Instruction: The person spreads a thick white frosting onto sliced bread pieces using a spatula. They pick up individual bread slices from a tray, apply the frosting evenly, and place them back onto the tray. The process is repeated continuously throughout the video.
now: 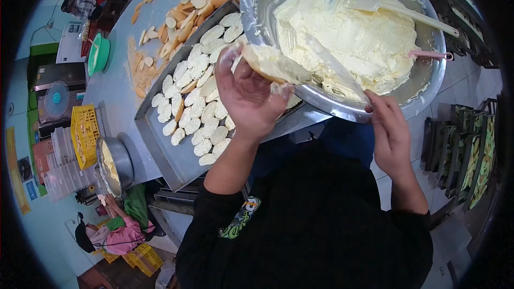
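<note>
My left hand, raised over the tray, grips a piece of bread by its edge; pale cream covers its upper face. Cream is smeared on the fingertips too. In my right hand is a long spreading knife, its flat blade coated and lying over the cream. That pale yellow cream fills much of a large metal bowl at the far right. Beneath my left hand, a metal tray holds many oval bread slices, mostly cream-topped.
A white-handled spatula and a pink-handled tool rest in the bowl. Plain bread pieces are heaped behind the tray. At left, another person works by a second metal bowl. Filled racks stand at right.
</note>
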Available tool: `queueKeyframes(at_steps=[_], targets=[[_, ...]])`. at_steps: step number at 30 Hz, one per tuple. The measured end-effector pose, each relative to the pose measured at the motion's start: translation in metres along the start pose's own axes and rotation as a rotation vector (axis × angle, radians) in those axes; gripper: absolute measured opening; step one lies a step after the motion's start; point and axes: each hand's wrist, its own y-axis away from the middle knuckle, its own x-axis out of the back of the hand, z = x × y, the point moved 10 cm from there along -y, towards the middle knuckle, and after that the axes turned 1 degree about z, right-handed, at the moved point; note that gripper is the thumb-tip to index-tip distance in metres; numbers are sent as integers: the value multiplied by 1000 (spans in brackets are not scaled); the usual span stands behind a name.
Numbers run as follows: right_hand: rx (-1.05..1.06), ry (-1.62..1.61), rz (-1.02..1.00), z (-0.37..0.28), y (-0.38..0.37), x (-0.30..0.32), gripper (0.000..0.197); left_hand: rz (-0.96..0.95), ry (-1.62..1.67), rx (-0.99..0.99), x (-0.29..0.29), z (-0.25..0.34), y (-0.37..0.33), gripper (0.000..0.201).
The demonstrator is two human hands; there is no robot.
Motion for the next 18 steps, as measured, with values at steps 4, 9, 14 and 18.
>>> queueKeyframes(at_steps=[4, 9, 14, 18], targets=[[113, 111, -54, -10, 1, -15, 39, -20, -223, -330, -4, 23, 14, 84], [85, 196, 14, -2, 5, -5, 40, -107, -446, -576, -18, 46, 23, 80], [76, 87, 42, -16, 5, -10, 41, -145, -492, -666, -28, 51, 26, 78], [84, 115, -17, -7, 4, -20, 41, -94, -513, -616, -26, 55, 24, 76]])
